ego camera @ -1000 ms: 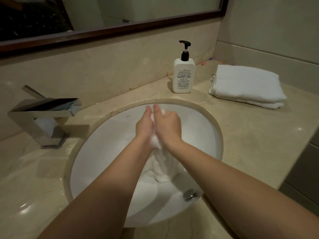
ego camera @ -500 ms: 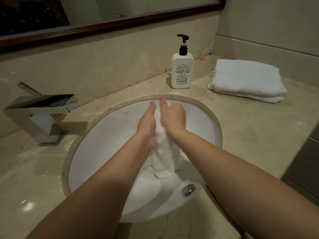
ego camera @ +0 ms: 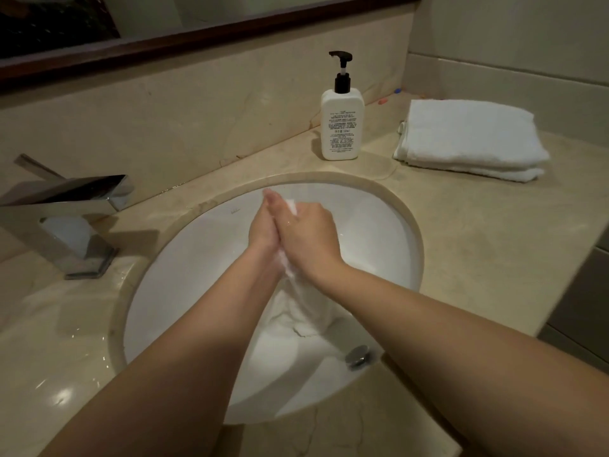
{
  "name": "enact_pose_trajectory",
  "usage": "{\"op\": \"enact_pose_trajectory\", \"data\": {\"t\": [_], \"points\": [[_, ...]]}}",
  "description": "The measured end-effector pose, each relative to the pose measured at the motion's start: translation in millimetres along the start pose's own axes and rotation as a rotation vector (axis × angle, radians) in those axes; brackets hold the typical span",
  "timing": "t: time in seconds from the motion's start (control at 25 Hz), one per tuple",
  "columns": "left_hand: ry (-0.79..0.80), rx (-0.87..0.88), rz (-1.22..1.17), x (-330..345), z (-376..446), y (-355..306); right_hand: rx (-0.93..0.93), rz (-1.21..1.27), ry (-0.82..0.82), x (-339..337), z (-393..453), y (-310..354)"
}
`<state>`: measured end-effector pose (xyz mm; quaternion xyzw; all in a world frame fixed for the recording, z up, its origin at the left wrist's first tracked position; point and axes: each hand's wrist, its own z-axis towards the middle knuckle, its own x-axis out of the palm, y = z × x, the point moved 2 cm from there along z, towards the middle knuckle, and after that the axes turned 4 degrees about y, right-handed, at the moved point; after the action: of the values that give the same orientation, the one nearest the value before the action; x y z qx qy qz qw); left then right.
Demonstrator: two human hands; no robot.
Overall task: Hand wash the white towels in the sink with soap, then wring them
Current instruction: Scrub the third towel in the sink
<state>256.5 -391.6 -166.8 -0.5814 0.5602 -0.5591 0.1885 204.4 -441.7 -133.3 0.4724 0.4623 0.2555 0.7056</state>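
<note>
Bathroom: sink (ego camera: 389,232) in marble counter (ego camera: 461,258); mirror (ego camera: 197,34), soap pump (ego camera: 342,127), faucet (ego camera: 66,209).

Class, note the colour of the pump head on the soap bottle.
Black, atop the white soap bottle; seen in the head view.
</note>
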Motion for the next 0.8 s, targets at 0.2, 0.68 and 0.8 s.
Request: {"op": "enact_pose_trajectory", "data": {"t": [0.2,0.68,0.8], "points": [[-0.021,-0.022,0.11,7.6,-5.6,-4.7,0.22,0.065,-0.19,-18.3,24.1,-8.6],[-0.02,-0.035,-0.017,13.6,-11.4,-0.1,0.039,0.01,-0.074,-8.2,4.5,-5.6],[0.012,-0.159,0.033,19.8,-13.8,0.5,0.216,0.076,-0.172,-30.1,21.7,-15.1]]}}
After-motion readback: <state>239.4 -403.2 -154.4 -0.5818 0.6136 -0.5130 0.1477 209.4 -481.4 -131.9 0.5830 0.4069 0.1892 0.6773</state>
